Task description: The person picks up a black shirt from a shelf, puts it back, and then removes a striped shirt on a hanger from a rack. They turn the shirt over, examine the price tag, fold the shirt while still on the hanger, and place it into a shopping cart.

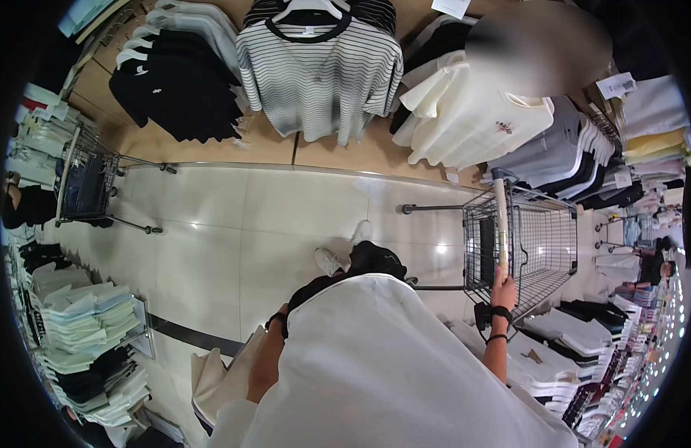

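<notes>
My right hand (503,290) is closed round the near end of the light-coloured handle (501,224) of a wire shopping cart (543,239). Dark bands circle that wrist. On the other side of my body, my left hand (282,313) hangs low by my dark trousers, with a dark band at its wrist; its fingers are mostly hidden. Beige garments (222,373) show beside my left arm. No goods are visible in the cart's basket.
Black (173,89), striped (319,82) and cream shirts (472,112) hang along a wooden display. Another cart (88,183) stands at the left, near a person. Stacked clothes (88,321) lie lower left; hanging garments (562,351) line the lower right. Another person (651,267) stands far right.
</notes>
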`<state>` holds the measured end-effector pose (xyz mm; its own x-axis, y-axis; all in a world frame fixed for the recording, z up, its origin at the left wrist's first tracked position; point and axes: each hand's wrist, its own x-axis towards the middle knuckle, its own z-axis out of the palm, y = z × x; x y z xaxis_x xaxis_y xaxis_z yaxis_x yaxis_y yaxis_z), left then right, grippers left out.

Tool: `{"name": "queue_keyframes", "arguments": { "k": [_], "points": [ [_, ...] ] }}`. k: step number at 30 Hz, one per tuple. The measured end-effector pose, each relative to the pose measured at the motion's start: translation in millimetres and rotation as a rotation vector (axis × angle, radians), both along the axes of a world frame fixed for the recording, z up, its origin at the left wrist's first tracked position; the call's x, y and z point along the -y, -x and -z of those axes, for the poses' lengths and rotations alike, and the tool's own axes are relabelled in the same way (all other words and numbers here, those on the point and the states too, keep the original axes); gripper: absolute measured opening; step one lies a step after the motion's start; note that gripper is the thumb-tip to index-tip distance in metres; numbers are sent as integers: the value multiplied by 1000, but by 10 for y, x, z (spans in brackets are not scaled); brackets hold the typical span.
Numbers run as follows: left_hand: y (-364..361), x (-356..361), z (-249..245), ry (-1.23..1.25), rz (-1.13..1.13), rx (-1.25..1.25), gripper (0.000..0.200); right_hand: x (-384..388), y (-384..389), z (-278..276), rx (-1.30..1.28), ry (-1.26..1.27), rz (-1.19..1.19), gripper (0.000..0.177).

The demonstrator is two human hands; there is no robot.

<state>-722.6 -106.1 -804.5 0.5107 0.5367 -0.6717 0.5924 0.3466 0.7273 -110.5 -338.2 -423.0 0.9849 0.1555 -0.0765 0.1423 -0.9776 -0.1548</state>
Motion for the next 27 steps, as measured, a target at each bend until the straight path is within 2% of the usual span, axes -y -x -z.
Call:
{"name": "queue_keyframes", "arguments": {
  "k": [1,2,4,6,7,8,10,11,14,18,20,22,24,27],
  "points": [
    [33,-31,20,-14,38,-12,43,49,-19,60,-24,25,-6,71],
    [25,-76,-48,-48,141,-69,41,24,-72,45,-245,-81,108,66],
    [-76,-265,-289,-149,393,-186,37,-202,-27,-7,-146,-157,-84,62],
    [-167,-484,-487,-230,648,-278,34,-503,33,26,-145,-192,-162,59],
    [-215,-599,-530,-263,783,-320,33,-605,61,142,-272,-357,-120,56],
    [-250,-737,-436,-339,1082,-360,30,-815,194,-3,-339,-372,-5,53],
    [-322,-936,-753,53,488,-387,20,-789,255,266,40,-121,-225,52],
    [-367,-1014,-919,207,228,-376,18,-903,364,139,-65,-177,-180,54],
    [-448,-1276,-1200,496,-520,-281,18,-1153,592,-8,-135,-250,-114,54],
    [-491,-1718,-1225,463,-511,-353,19,-1469,773,10,51,-210,-154,47],
    [-535,-1969,-1241,437,-483,-341,20,-1650,782,-65,-54,-310,-137,42],
    [-616,-2232,-1287,421,-468,-332,22,-1703,743,133,41,-296,-182,36],
    [-697,-2531,-1315,437,-462,-310,24,-1906,776,38,40,-300,-141,27],
    [-893,-2999,-1377,402,-392,-313,25,-2073,744,124,101,-285,-154,25]
  ]
}}
